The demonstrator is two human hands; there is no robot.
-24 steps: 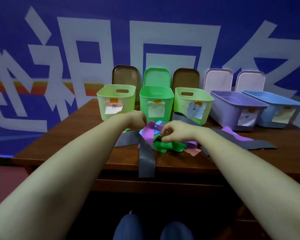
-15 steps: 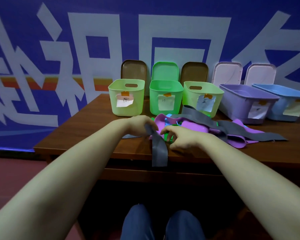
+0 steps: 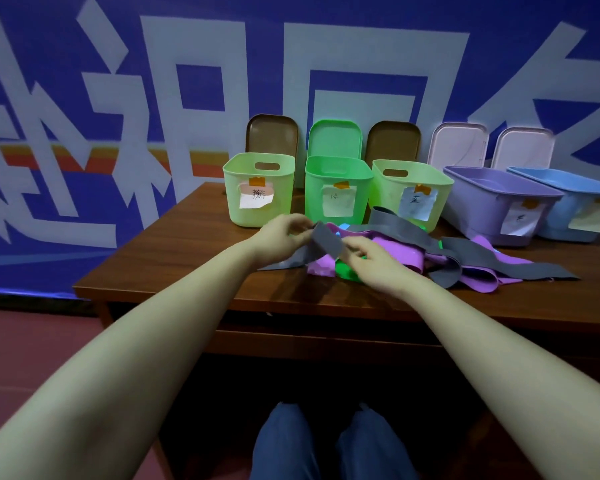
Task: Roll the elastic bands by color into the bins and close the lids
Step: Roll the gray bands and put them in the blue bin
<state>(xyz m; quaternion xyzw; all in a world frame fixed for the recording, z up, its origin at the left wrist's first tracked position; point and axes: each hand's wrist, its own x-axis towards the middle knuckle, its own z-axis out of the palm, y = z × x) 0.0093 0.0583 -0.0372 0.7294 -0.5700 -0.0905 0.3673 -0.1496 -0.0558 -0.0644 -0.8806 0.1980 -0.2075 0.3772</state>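
A tangle of elastic bands lies on the wooden table (image 3: 174,271): grey bands (image 3: 471,261), purple bands (image 3: 395,251) and a green band (image 3: 343,270). My left hand (image 3: 284,232) and my right hand (image 3: 368,258) both pinch the end of one grey band (image 3: 326,239), lifted a little off the table between them. Behind the pile stand several open bins with paper labels: a light green bin (image 3: 257,188), a green bin (image 3: 336,188), another light green bin (image 3: 409,192), a purple bin (image 3: 499,202) and a blue bin (image 3: 575,206).
Several lids lean upright against the blue banner behind the bins: brown lid (image 3: 272,133), green lid (image 3: 335,138), second brown lid (image 3: 394,142) and two pale lids (image 3: 459,143). The table's front edge runs just below my wrists. My knees show under the table.
The grey band's end, which hung over the table's front edge, is now lifted and held between both hands above the pile. The camera has moved closer and tilted.
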